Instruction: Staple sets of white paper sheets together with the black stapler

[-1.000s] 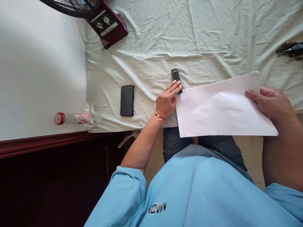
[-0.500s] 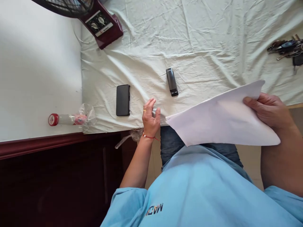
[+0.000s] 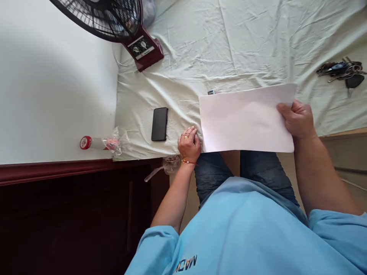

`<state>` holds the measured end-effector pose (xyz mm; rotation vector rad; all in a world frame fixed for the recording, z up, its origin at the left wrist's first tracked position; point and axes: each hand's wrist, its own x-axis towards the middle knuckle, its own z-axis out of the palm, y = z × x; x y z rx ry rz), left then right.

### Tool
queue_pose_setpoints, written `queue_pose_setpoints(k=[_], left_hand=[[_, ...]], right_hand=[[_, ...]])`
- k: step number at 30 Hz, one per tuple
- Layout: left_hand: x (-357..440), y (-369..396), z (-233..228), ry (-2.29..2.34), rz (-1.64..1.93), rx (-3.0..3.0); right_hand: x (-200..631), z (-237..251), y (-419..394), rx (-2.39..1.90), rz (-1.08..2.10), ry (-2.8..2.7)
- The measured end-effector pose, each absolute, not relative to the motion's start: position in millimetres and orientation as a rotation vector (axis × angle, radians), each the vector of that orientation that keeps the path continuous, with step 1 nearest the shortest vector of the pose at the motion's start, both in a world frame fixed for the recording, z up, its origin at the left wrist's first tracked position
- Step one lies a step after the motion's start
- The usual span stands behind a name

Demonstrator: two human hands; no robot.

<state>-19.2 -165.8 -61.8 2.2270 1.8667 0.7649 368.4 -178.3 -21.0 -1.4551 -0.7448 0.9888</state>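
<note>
On sheet (image 3: 229, 46), hands — right (image 3: 296, 120), left (image 3: 189, 143) — hold paper (image 3: 243, 118)

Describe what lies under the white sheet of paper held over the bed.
Under the paper only the tip of a small dark device shows at the top edge, on the sheet-covered bed. The rest is covered. Both hands, right hand and left hand, hold it.

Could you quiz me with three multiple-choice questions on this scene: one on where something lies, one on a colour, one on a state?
1. Where is the phone?
A. left of the left hand
B. under the keys
C. on the floor

2. What colour is the fan base?
A. yellow
B. dark red
C. green

3. How is the paper held?
A. crumpled in a ball
B. lying untouched
C. gripped by the right hand

Answers: A, it lies on the sheet left of that hand; B, the base is maroon; C, fingers pinch its right edge.
</note>
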Motion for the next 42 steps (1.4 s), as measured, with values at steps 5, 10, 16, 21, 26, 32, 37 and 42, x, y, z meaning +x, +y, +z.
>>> queue_pose_setpoints(k=[5,10,16,21,26,32,37,42], left_hand=[[-17.9,-166.2,-62.3,1.899,0.772,2.257],[-17.6,-166.6,-63.0,1.904,0.753,2.268],[-20.4,-165.9,-64.5,1.911,0.737,2.282],[-19.7,-165.3,-67.4,1.923,0.798,2.344],[-18.0,-164.7,-68.9,1.922,0.837,2.324],[-17.2,-164.5,-67.0,1.901,0.809,2.255],[-17.3,-164.8,-67.4,1.904,0.812,2.244],[-18.3,-165.2,-69.4,1.918,0.867,2.283]], right_hand=[[366.6,-24.3,-186.2,-1.420,0.948,-0.762],[364.7,-28.5,-185.7,-1.396,0.946,-0.728],[365.2,-32.0,-186.4,-1.346,0.987,-0.696],[366.1,-32.6,-185.5,-1.347,0.947,-0.714],[367.3,-31.8,-183.4,-1.361,0.920,-0.744],[366.1,-29.1,-181.9,-1.365,0.884,-0.746],[367.5,-30.9,-180.5,-1.371,0.887,-0.717],[367.3,-31.9,-178.7,-1.373,0.890,-0.738]])
